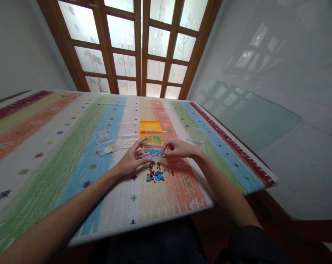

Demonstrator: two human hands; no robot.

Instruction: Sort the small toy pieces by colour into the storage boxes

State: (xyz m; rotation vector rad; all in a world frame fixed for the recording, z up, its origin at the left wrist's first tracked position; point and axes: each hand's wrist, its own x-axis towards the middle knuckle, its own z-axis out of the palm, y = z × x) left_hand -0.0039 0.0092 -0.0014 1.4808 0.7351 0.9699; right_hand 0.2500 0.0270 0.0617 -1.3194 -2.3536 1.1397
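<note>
A clear plastic box [151,156] holds small blue pieces [154,151], perhaps toy bricks. My left hand [133,158] is at its left side, thumb and fingers apart; whether it touches the box is unclear. Over the right side of the same box, my right hand [177,148] has its thumb and fingertips pinched together. Anything in that pinch is too small to make out. Nearer to me, a loose pile of brown and blue pieces [155,176] lies on the cloth. Behind the blue ones, green pieces [155,139] fill another clear box.
An orange tray [150,125] stands behind the boxes. On the left are an open clear box [105,143] with yellow pieces and one with pale pieces [129,142]. Another clear box [197,135] is at right. A striped cloth [100,212] covers the table.
</note>
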